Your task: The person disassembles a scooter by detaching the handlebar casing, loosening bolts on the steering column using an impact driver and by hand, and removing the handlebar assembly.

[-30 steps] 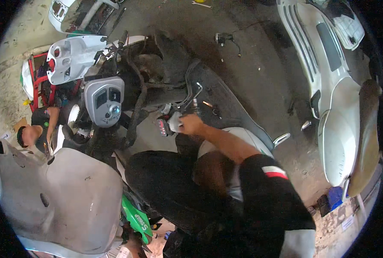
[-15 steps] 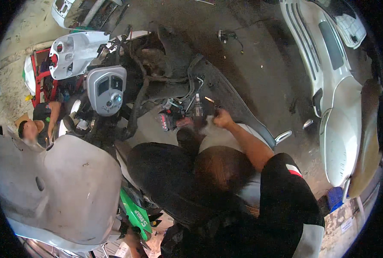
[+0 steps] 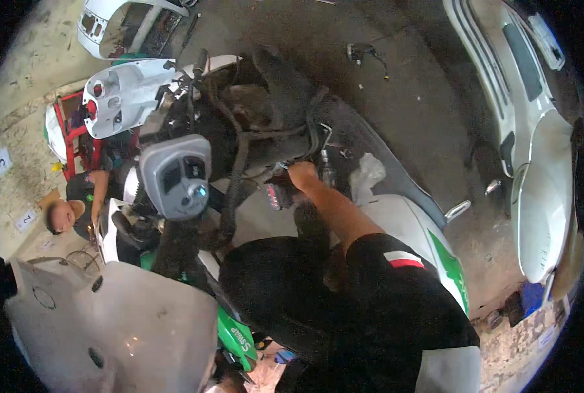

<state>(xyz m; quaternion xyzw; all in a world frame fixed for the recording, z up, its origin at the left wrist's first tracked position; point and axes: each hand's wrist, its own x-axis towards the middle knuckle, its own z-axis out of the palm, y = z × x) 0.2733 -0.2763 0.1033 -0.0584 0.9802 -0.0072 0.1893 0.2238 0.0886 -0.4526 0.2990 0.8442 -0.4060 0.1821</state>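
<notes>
My right hand (image 3: 303, 175) reaches over the scooter's footboard (image 3: 360, 144), its fingers curled in among small metal tools. Whatever they close on is hidden, though a shiny metal end shows at the fingertips. Right under my wrist lies a cordless impact driver, its red-and-black battery (image 3: 277, 196) on one side and its metal nose (image 3: 328, 169) on the other. A crumpled clear plastic bag (image 3: 368, 173) rests to the right. Beyond the nose is a bent metal hex key (image 3: 326, 133). At the lower edge, my left hand (image 3: 227, 381) is a dim patch beside a green panel; its fingers are hidden.
The scooter's grey instrument display (image 3: 174, 178) and bare frame stand ahead-left. A large pale body panel (image 3: 151, 327) fills the lower left. Another person (image 3: 75, 206) crouches at the left. White body panels (image 3: 544, 203) lie at the right, and a black switch with cable (image 3: 365, 56) lies on the floor.
My right hand has let go of the plastic bag and moved left to the tools by the driver. The whole view has shifted, with the scooter now slightly further right.
</notes>
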